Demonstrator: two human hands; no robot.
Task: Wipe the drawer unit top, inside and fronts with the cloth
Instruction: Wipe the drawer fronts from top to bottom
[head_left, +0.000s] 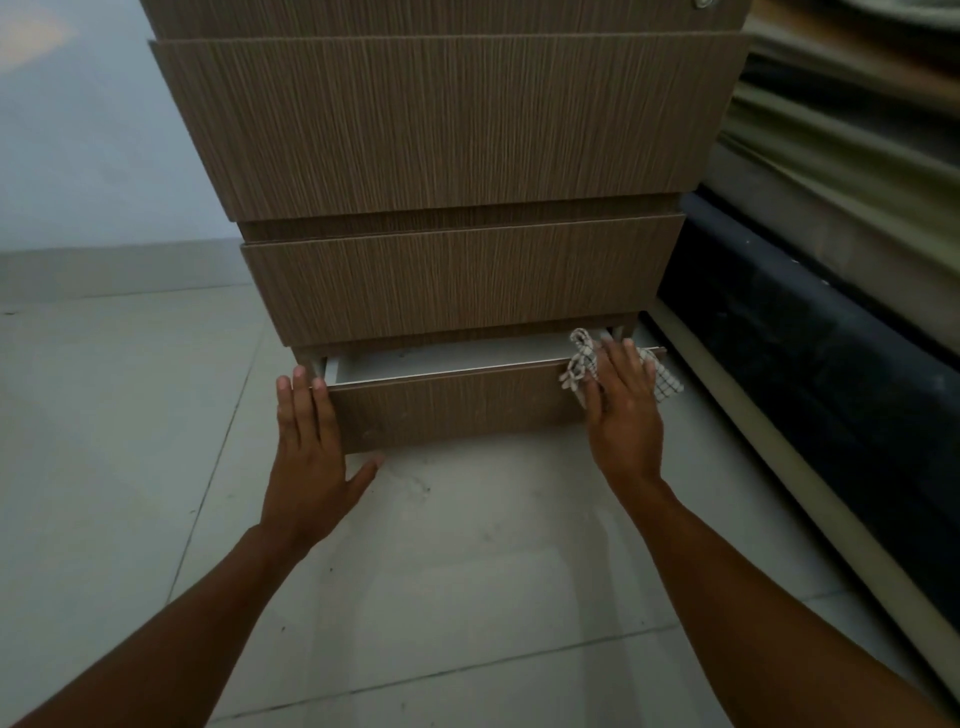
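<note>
A brown wood-grain drawer unit (447, 130) stands in front of me on the floor. Its bottom drawer (452, 405) is pulled partly out, showing a pale inside. My left hand (311, 447) lies flat against the left end of that drawer's front, fingers spread. My right hand (626, 410) presses a white checked cloth (579, 358) against the right end of the same front, near its top edge. The two drawers above are pushed in.
Pale floor tiles (467, 597) spread under my arms. A light wall (93, 156) rises to the left of the unit. To the right runs a dark bed base (810, 374) with greenish bedding (841, 171) above it, close to the drawer's right end.
</note>
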